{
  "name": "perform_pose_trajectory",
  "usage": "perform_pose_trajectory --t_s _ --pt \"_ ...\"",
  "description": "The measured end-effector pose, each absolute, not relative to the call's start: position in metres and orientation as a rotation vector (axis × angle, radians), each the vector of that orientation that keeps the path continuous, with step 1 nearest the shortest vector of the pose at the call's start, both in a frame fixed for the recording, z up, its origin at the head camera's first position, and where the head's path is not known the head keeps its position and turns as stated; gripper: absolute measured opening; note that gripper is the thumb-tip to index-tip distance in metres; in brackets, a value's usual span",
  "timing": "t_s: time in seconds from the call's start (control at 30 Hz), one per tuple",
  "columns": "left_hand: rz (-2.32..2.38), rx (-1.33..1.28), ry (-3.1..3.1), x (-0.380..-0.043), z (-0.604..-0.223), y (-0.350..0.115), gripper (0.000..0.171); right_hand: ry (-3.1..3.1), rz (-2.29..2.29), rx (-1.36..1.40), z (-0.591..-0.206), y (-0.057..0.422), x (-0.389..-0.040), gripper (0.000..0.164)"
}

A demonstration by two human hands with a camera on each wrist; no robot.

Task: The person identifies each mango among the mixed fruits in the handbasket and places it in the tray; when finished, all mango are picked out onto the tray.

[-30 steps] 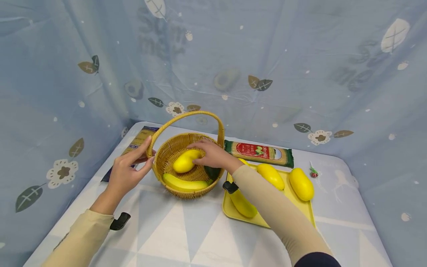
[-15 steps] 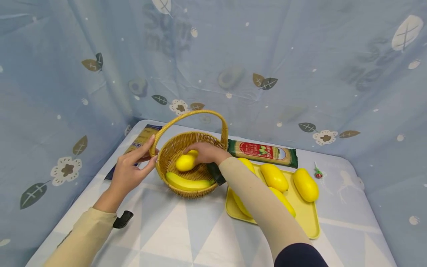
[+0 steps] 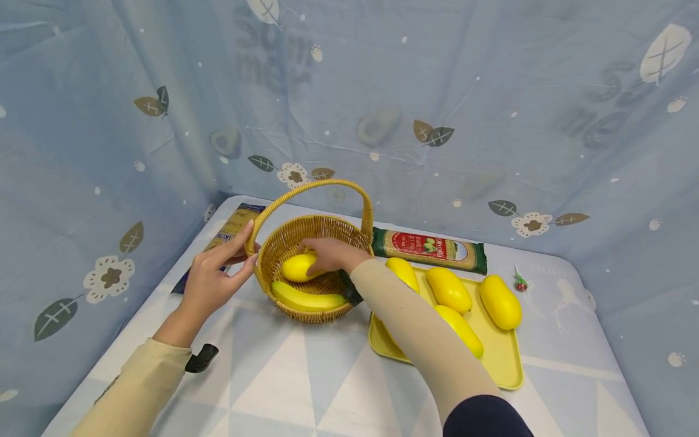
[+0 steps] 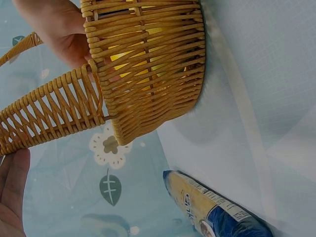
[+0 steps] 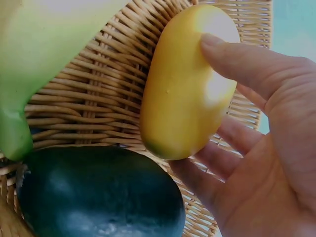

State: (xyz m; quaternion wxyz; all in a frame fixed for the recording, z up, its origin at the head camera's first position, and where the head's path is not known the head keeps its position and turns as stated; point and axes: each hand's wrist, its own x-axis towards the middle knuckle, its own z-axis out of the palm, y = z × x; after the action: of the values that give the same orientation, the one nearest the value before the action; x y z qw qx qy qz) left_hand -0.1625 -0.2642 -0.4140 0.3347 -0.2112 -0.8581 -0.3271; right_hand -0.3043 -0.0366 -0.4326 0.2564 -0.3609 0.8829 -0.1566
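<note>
In the head view, a wicker basket (image 3: pixel 314 315) with a tall arched handle (image 3: pixel 327 182) stands on the table. My left hand (image 3: pixel 215 273) pinches the base of that handle between thumb and fingers. Inside the basket, my right hand (image 3: pixel 330 255) holds a yellow mango (image 3: pixel 297 267), thumb on top and fingers curled along its far side. The right wrist view shows the mango (image 5: pixel 185 89) low against the weave. Beside it lie a banana (image 3: pixel 306 298) and a smooth dark green oblong fruit or vegetable (image 5: pixel 103 192). My sleeve partly covers the green one in the head view.
Several mangoes (image 3: pixel 449 290) lie on a yellow tray (image 3: pixel 499 370) to the right, partly behind my right sleeve. A green-ended pasta packet (image 3: pixel 431 250) lies behind it, a blue-ended packet (image 4: pixel 212 207) left of the basket. A lollipop (image 3: pixel 520 283) lies far right.
My right hand has shifted the mango a little within the basket, leftward over the last half second. My left hand has stayed at the basket handle. The head view has shifted slightly.
</note>
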Motion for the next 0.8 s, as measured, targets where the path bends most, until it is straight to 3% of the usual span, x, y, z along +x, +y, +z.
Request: perform_pose_trajectory --t_s 0.47,0.8 --pt "-0.851 -0.547 -2.245 -0.163 -0.413 -0.263 0.082 2.456 -0.412 -1.091 -0.421 -0.032 -0.297 0.054" --pt "-0.853 -0.522 -2.289 -0.162 -0.414 -0.266 0.079 2.588 -0.549 -1.114 -0.399 -0.002 -0.286 0.058"
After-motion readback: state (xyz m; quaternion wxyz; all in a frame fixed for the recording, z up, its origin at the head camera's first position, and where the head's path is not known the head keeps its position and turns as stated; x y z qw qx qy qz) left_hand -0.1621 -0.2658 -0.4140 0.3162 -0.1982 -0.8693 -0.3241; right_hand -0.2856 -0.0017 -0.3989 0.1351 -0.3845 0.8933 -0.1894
